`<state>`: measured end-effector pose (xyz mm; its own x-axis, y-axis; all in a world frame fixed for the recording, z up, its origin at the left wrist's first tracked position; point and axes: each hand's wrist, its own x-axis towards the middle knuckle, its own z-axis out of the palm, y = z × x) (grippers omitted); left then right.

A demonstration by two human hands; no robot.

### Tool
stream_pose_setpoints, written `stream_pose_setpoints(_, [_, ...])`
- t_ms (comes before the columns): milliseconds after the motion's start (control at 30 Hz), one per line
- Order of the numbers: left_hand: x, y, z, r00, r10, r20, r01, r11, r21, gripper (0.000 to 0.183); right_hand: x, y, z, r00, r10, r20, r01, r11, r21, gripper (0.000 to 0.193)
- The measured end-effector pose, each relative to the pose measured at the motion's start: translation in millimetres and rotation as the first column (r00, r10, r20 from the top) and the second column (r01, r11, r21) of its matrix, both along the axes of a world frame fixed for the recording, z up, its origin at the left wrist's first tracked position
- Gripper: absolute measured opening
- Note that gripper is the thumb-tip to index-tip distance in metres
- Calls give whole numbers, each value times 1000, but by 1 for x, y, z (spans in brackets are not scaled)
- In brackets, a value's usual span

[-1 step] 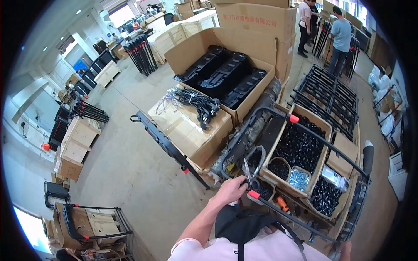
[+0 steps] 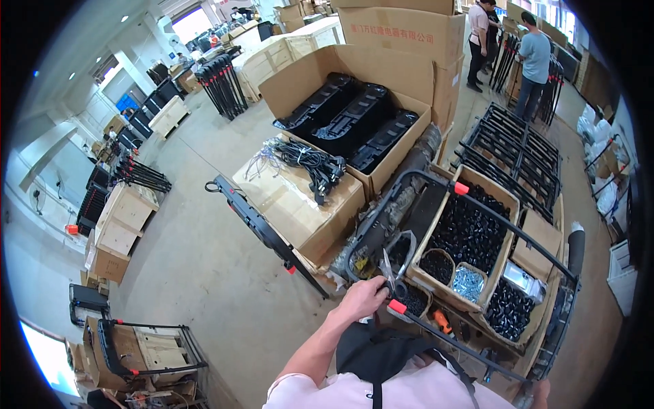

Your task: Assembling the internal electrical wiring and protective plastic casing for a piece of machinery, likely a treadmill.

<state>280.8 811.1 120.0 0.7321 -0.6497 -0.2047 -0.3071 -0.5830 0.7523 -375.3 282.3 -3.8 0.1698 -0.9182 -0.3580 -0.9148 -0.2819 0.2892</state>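
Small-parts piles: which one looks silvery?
The pile at the near right corner of the carton with the biggest black heap; the other piles look dark.

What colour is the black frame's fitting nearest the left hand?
The fitting is red, best in the head view.

Bright light from windows (image 2: 191,26) and ceiling lamps (image 2: 125,18); lower-left glare (image 2: 49,361); edges curve near the black rim (image 2: 633,41).

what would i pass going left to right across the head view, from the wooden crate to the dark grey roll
wooden crate → tangle of black cables → left hand → small silvery hardware → glossy black parts → right hand → dark grey roll
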Motion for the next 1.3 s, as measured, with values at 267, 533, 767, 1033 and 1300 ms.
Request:
stream_pose_setpoints(267, [-9,-49,-16,996,-81,-31,77,990,-118,27,-2,-9,-13,930,-326,-171,310,944,-115,30])
stream_pose_setpoints(533, [-44,-89,-17,994,-73,-78,62,988,-139,31,8,-34,-39,607,-691,-391,675,709,-205,24])
stream_pose_setpoints(767, [-80,-99,-18,992,34,-120,-55,983,-177,26,-17,-34,-12,836,-453,-309,466,884,-34,25])
stream_pose_setpoints(1033, [-62,-88,-1,979,201,17,-196,969,-147,27,159,11,66,797,474,375,-427,881,-207,29])
stream_pose_setpoints(1300, [25,-91,9,963,246,113,-216,950,-226,26,581,280,181,121,210,970,-773,633,-41,40])
